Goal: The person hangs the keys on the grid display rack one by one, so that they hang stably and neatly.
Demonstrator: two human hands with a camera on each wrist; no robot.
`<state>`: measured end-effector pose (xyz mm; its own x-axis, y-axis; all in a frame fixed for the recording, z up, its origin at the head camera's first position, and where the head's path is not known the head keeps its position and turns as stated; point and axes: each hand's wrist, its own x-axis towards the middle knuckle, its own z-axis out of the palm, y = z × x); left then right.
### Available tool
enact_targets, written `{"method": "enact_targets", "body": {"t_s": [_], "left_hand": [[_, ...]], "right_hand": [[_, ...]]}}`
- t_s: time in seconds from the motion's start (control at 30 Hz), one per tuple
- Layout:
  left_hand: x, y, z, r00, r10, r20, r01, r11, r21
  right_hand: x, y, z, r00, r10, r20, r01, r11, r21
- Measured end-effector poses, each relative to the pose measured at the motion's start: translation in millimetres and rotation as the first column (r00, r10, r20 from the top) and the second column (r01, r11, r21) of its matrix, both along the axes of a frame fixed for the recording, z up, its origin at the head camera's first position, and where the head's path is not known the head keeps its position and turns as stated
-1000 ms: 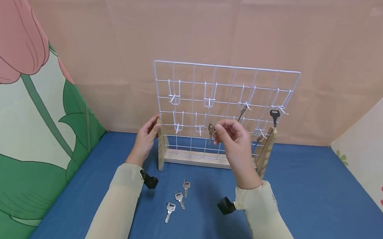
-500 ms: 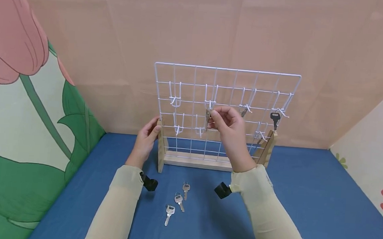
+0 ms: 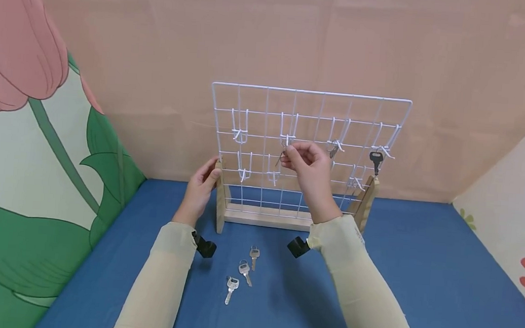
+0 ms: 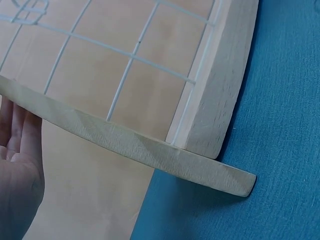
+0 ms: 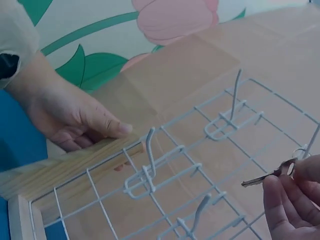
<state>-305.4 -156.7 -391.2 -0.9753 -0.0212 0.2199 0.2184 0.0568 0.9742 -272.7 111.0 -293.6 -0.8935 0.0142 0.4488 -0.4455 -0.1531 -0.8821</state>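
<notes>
Rising toward a hook (image 3: 287,138), the right hand (image 3: 310,170) is pinching a key (image 5: 275,174); the left hand (image 3: 198,192) is gripping, likely steadying, the rack (image 3: 263,218).

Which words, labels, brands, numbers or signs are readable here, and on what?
No text can be read.
Three keys on the blue surface: any marks too small.
Dark-headed hanging key: likewise.
Key in the right hand: nothing legible.
</notes>
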Motion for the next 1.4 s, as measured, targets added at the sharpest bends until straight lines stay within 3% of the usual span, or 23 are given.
{"method": "enact_targets", "body": {"t_s": [0.2,0.37,0.6,0.73,0.9,1.07,1.2,1.4], "left_hand": [[0.3,-3,0.2,1.0,-0.001,0.006,0.001,1.0,-0.007],[0.7,-2,0.8,1.0,-0.004,-0.002,0.004,1.0,-0.014],[-1.8,0,1.0,1.0,-0.001,-0.026,0.002,1.0,0.025],[-0.9,0,1.9,1.0,0.003,-0.027,-0.003,1.0,0.022],[1.4,1,4.2,1.0,0.008,-0.03,-0.007,1.0,0.019],[1.1,2,0.9,1.0,0.011,-0.023,-0.011,0.999,0.033],[0.5,2,-1.3,1.0,0.003,-0.019,-0.002,1.0,0.03],[-1.2,0,0.0,0.999,-0.002,-0.039,0.003,1.0,0.02]], "right_hand": [[1.0,-4,-3.0,1.0,-0.011,0.003,0.01,1.0,0.027],[13.0,-1,-17.5,0.999,-0.002,-0.033,0.004,0.998,0.069],[32.1,1,-57.1,0.999,0.021,-0.042,-0.013,0.986,0.167],[37.2,-1,-88.5,0.996,0.06,0.06,-0.073,0.966,0.248],[31.2,-6,-129.7,0.969,0.121,0.216,-0.199,0.899,0.39],[24.3,-8,-157.4,0.951,0.128,0.282,-0.26,0.824,0.503],[27.9,-10,-168.4,0.958,0.106,0.265,-0.251,0.755,0.606],[33.7,-23,-169.8,0.99,0.072,0.122,-0.14,0.637,0.758]]}}
